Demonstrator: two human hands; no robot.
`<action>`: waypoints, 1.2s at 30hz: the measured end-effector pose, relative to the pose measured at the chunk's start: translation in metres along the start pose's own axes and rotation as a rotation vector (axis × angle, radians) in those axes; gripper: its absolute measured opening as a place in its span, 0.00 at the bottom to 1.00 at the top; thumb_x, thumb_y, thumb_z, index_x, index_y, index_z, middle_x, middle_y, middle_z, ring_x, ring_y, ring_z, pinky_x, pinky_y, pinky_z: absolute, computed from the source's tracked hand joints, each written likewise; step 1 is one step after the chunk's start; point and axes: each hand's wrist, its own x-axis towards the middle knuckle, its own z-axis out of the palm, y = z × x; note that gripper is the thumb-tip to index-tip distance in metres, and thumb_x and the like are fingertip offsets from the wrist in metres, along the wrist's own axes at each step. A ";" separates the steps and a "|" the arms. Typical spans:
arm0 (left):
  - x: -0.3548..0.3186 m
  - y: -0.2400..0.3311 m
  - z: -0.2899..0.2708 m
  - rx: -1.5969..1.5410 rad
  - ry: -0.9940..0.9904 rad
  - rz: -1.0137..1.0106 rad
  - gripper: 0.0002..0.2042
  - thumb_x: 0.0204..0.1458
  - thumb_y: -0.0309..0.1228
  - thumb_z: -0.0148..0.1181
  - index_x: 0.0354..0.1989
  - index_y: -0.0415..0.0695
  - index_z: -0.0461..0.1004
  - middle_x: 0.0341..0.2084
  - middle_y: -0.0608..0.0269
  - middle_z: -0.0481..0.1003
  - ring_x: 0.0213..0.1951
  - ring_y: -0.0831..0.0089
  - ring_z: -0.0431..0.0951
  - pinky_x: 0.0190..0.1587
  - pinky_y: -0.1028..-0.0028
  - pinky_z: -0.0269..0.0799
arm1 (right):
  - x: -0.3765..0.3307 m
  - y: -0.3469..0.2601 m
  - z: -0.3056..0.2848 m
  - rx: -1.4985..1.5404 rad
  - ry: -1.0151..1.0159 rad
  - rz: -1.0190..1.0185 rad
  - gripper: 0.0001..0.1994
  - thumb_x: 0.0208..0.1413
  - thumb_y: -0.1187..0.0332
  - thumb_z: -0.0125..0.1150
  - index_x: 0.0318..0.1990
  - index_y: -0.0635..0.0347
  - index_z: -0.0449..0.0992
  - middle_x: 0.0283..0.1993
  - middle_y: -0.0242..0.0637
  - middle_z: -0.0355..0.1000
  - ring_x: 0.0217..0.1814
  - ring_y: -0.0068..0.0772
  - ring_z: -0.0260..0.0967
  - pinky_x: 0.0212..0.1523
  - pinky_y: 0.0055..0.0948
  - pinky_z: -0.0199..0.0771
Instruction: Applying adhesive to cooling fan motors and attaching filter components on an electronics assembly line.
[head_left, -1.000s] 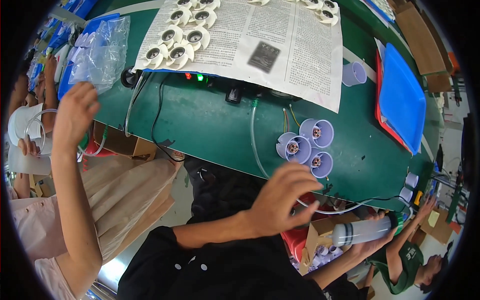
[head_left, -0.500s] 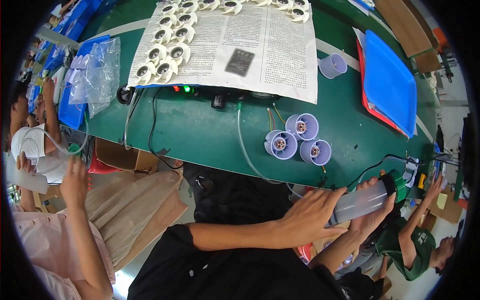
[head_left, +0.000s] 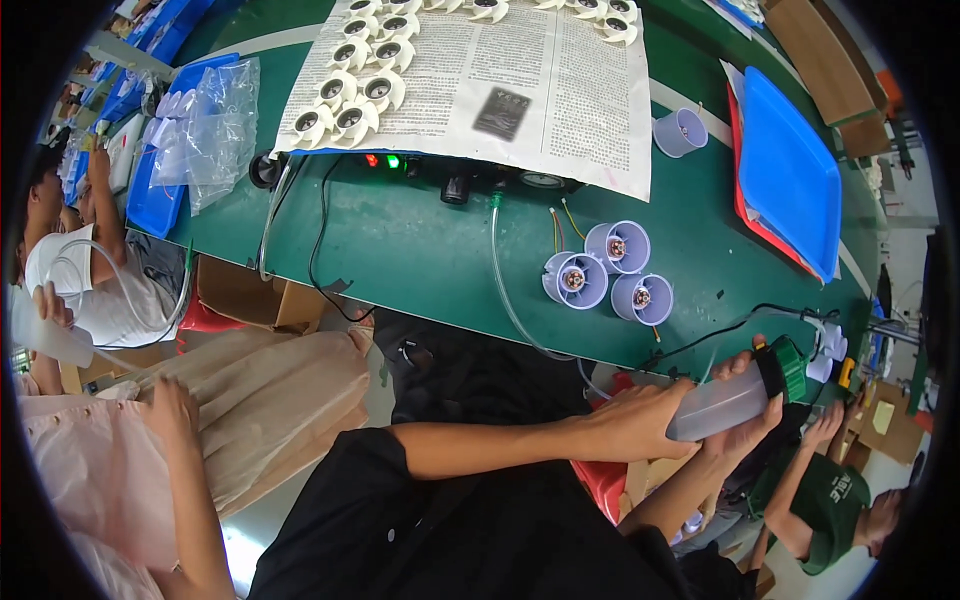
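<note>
A translucent dispensing syringe barrel [head_left: 715,406] with a black collar and a ridged green cap [head_left: 789,369] lies tilted across both hands, just off the table's front edge at the right. My left hand [head_left: 640,420] closes round its lower end, hiding the tip. Cupped beneath the barrel near the collar is my right hand [head_left: 738,436], its fingers curled round the side. A clear tube [head_left: 500,270] runs from a dark box under a printed sheet and drops over the edge toward my left hand; its far end is hidden.
Three lavender fan housings [head_left: 617,247] with wires cluster on the green table [head_left: 420,250]; another housing [head_left: 680,132] stands farther back. White fan impellers [head_left: 378,90] cover part of the printed sheet [head_left: 560,90]. Blue trays [head_left: 785,170] lie right. People work on both sides.
My left hand's fingers, stretched along the barrel before, now wrap round its lower end. A co-worker's hand at the left has lowered. The whole view has shifted slightly.
</note>
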 end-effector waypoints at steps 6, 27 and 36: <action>-0.003 0.014 -0.015 0.138 -0.020 -0.010 0.30 0.47 0.44 0.67 0.47 0.32 0.63 0.32 0.39 0.75 0.37 0.44 0.77 0.42 0.53 0.72 | -0.002 0.005 -0.003 0.050 0.041 0.029 0.46 0.51 0.41 0.64 0.67 0.63 0.52 0.43 0.39 0.65 0.43 0.37 0.66 0.47 0.38 0.65; -0.049 -0.022 -0.105 0.613 0.877 0.192 0.38 0.39 0.38 0.75 0.60 0.42 0.64 0.55 0.55 0.69 0.65 0.49 0.57 0.67 0.44 0.45 | 0.058 0.009 0.064 0.671 -0.137 -0.244 0.38 0.54 0.50 0.65 0.63 0.66 0.56 0.44 0.36 0.63 0.48 0.33 0.61 0.55 0.37 0.62; -0.033 -0.037 -0.112 0.823 0.797 0.086 0.33 0.38 0.39 0.74 0.56 0.48 0.71 0.51 0.66 0.74 0.63 0.60 0.63 0.68 0.40 0.34 | 0.102 0.022 0.107 0.153 -0.367 -0.444 0.45 0.55 0.35 0.52 0.68 0.63 0.54 0.48 0.47 0.69 0.47 0.45 0.68 0.51 0.50 0.66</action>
